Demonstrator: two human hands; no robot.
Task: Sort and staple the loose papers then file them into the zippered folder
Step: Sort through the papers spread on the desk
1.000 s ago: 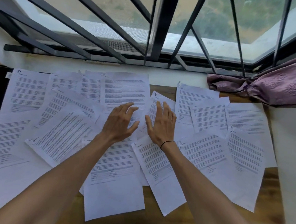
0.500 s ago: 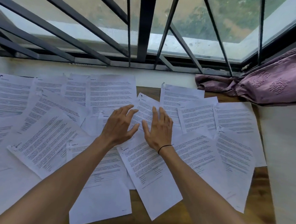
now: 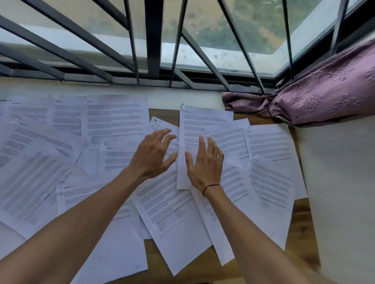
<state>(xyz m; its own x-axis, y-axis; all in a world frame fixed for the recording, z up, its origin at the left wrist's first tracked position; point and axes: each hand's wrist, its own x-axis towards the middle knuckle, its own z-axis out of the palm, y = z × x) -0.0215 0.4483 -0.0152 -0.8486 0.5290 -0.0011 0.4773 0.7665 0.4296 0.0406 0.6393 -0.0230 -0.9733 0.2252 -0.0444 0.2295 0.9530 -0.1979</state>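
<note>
1. Papers (image 3: 117,124): loose printed sheets fanned in overlapping layers across the wooden table (image 3: 300,216), from the left edge of the frame to right of centre. Judged light, limp and slippery on one another; a flat press would slide a sheet, and an exposed edge or corner looks the best place to lift it.
2. Upright sheet (image 3: 194,129), centre frame, lying over its neighbours; it runs down between the two hands.
3. Right hand (image 3: 206,165): palm down, fingers straight and spread, resting on that sheet's right side; grips nothing.
4. Left hand (image 3: 151,155): just left of the sheet's edge, fingers loosely curled and splayed, holding nothing; contact with paper cannot be told.
5. Stapler, zippered folder: not seen.
</note>
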